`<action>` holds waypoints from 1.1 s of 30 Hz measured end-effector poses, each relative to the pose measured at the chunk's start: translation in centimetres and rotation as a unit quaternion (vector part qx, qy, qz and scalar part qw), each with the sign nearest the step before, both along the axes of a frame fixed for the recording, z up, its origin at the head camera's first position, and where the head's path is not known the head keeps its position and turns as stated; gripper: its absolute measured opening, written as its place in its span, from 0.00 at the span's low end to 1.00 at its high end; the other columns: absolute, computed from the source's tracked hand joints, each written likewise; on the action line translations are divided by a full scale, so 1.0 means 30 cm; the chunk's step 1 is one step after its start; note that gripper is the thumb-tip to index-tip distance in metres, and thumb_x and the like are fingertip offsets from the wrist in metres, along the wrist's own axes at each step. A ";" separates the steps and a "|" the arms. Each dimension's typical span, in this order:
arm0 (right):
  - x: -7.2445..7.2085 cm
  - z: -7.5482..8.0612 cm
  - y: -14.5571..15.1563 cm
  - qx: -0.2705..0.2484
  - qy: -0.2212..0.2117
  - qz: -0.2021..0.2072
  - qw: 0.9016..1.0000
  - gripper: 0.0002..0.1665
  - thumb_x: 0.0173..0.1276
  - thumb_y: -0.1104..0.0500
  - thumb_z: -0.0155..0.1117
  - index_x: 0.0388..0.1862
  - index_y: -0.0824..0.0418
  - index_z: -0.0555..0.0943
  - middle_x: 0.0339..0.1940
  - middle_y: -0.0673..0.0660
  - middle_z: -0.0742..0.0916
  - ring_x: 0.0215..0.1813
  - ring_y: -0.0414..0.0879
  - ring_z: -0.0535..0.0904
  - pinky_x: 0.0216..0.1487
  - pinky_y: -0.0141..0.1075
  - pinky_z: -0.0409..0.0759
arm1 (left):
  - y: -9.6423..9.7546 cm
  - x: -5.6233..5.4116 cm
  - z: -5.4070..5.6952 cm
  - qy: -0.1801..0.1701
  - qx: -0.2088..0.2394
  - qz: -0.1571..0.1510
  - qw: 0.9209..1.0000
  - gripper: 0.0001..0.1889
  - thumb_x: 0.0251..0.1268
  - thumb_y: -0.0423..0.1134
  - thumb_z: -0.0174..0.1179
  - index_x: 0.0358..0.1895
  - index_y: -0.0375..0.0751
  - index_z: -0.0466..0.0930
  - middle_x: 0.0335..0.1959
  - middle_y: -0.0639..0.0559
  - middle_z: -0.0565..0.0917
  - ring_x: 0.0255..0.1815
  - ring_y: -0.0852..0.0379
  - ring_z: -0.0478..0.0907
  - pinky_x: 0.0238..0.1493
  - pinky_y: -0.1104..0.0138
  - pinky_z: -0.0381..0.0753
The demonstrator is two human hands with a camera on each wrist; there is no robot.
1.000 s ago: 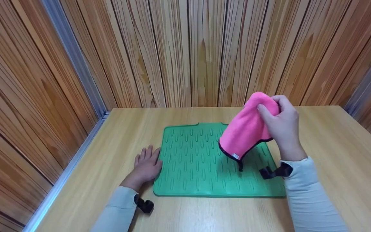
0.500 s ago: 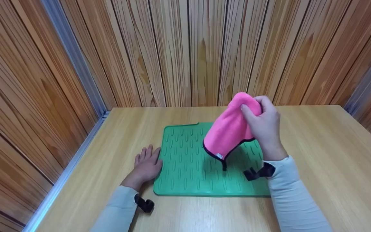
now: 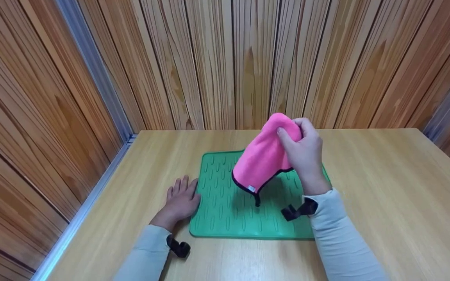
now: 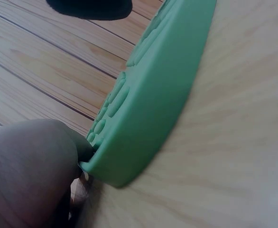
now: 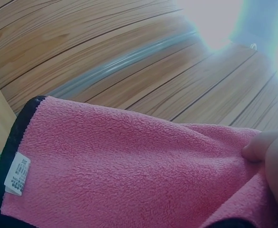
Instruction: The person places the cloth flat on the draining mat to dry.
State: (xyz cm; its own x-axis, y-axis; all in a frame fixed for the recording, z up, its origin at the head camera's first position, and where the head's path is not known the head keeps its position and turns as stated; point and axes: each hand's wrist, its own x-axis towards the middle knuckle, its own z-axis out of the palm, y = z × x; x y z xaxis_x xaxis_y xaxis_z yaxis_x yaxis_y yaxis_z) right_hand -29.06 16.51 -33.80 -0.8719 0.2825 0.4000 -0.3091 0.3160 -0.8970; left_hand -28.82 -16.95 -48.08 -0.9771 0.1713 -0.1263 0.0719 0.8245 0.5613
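My right hand pinches a pink fleecy cloth by its upper end, thumb on the near side. The cloth hangs folded above the green mat, its black-edged lower corner pointing down. A white printed label shows on the cloth's black border in the right wrist view. My left hand rests on the table at the mat's left side, fingers spread, thumb against the mat's edge. In the left wrist view part of that hand touches the corner of the thick green mat. The cloth hides the mat's far middle.
The mat lies on a light wooden table. Wood-panelled walls stand behind and at both sides, with a metal strip along the left. Black straps sit on both wrists.
My right hand has carried the cloth leftward across the mat, from its right part toward the middle. The left hand stays in place on the table. The head view has shifted slightly.
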 end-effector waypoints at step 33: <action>-0.073 -0.173 -0.069 0.032 -0.041 0.044 0.998 0.15 0.82 0.56 0.71 0.60 0.62 0.83 0.51 0.63 0.89 0.48 0.51 0.82 0.45 0.30 0.81 | 0.001 -0.003 -0.009 0.013 -0.001 0.004 1.000 0.36 0.90 0.49 0.40 0.94 0.41 0.52 0.97 0.33 0.41 0.98 0.29 0.32 0.95 0.33 0.31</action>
